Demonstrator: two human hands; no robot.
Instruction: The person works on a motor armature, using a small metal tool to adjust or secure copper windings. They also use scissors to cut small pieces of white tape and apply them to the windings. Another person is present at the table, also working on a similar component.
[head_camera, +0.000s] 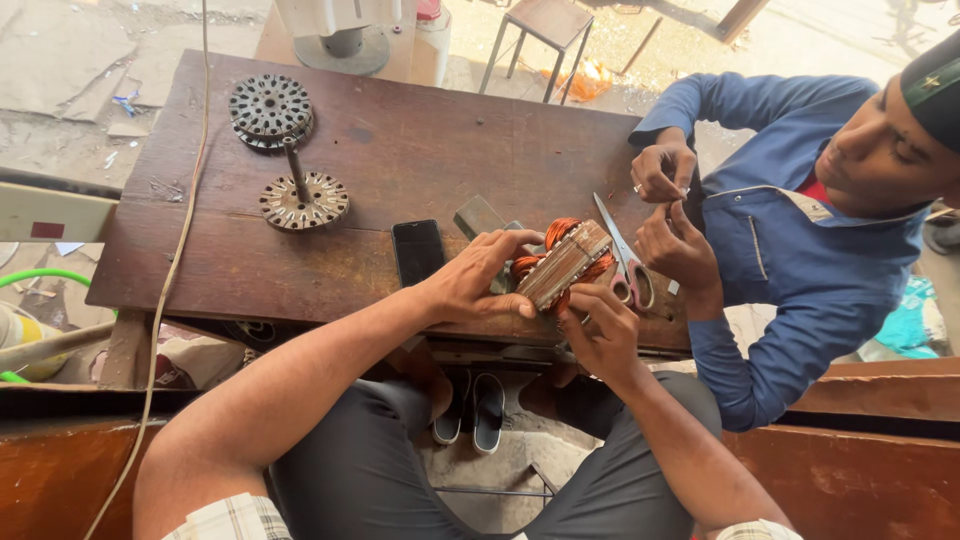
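Observation:
A motor stator with orange copper windings sits tilted at the front edge of a dark wooden table. My left hand grips its left side, fingers over the top. From below, my right hand holds its lower right end. Red-handled scissors lie just right of the stator. A black phone rests face down to the left of my left hand.
A co-worker in a blue jacket sits at the right, both hands working something small. Two slotted metal rotor discs and a disc on a shaft lie at the back left. A cable hangs at left. Shoes are on the floor.

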